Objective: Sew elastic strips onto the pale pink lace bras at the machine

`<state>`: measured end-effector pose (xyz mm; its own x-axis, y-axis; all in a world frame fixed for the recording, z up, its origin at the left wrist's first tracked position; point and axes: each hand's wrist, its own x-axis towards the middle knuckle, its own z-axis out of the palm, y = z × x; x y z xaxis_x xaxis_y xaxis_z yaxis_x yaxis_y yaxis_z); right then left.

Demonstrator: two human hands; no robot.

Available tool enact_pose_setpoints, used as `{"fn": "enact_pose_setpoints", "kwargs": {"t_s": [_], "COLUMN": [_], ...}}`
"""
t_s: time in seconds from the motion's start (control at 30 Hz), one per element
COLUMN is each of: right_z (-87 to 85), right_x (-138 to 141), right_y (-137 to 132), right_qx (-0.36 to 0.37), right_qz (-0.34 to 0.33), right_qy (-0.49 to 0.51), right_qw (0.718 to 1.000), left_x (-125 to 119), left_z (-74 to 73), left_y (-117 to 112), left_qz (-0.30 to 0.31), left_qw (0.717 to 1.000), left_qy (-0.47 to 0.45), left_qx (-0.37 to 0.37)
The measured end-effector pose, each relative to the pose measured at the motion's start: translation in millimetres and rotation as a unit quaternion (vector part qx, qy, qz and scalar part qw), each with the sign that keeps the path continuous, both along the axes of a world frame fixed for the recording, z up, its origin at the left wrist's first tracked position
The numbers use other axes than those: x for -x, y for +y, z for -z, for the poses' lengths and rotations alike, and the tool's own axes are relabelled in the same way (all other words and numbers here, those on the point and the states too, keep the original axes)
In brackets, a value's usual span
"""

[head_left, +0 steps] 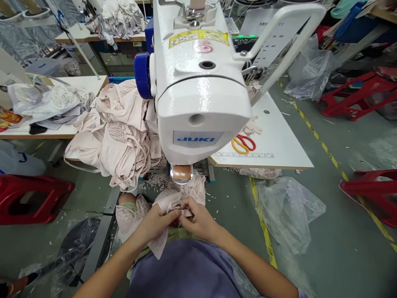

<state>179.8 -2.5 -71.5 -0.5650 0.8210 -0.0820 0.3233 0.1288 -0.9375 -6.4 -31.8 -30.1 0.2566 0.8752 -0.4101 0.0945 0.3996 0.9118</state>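
I look down past a white JUKI sewing machine (198, 91) that fills the top centre of the view. Its head leans toward me.

Low in the centre, my two hands meet over my lap, just below the machine. My left hand (156, 223) is curled nearly closed, with thumb and fingertips pinching the pale pink lace garment piece (132, 219). My right hand (201, 221) is also curled in. Its fingertips nip a narrow edge of the same piece, right beside the left fingertips. The piece bunches up between the hands and drapes down to the left, across my knee. A flap of it hangs under the left wrist.

To the left of the machine, a heap of pale pink garments (114, 132) with trailing straps spills over the table edge. To the right, the white table (279, 136) holds scissors (243, 143) with one yellow handle and one red, close to the machine. A printed ruler strip (245, 155) runs along the table's near edge.

On the floor to the right, a crumpled clear plastic bag (288, 211) lies beside a yellow tape line (263, 223). A red plastic stool (31, 198) stands at the far left and another red stool (372, 194) at the far right.
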Motion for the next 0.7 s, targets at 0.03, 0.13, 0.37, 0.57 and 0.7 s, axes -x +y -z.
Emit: {"fn": "enact_pose_setpoints", "kwargs": {"t_s": [0.03, 0.13, 0.37, 0.57, 0.7], "right_z": [1.7, 6.6, -0.4, -5.9, -6.1], "right_x": [-2, -18, -62, -29, -3], "right_y": [-1, 3, 10, -11, -21], "right_qx": [0.003, 0.006, -0.078, -0.175, -0.232], "right_qz": [0.039, 0.183, 0.303, 0.083, 0.055], "right_qy": [-0.002, 0.01, -0.005, -0.061, -0.044], "right_qw": [0.999, 0.983, 0.95, 0.979, 0.97], "left_x": [2, 10, 11, -22, -28], "left_z": [-1.1, -2.4, 21.1, 40.1, 31.4], "left_y": [-2, -7, -14, -24, -26], "left_qz": [-0.006, -0.05, -0.221, -0.264, -0.288], "left_qw": [1.0, 0.996, 0.955, 0.932, 0.927], "left_qy": [0.007, -0.014, -0.169, -0.212, -0.22], "left_qx": [0.013, 0.077, 0.104, 0.127, 0.1]}}
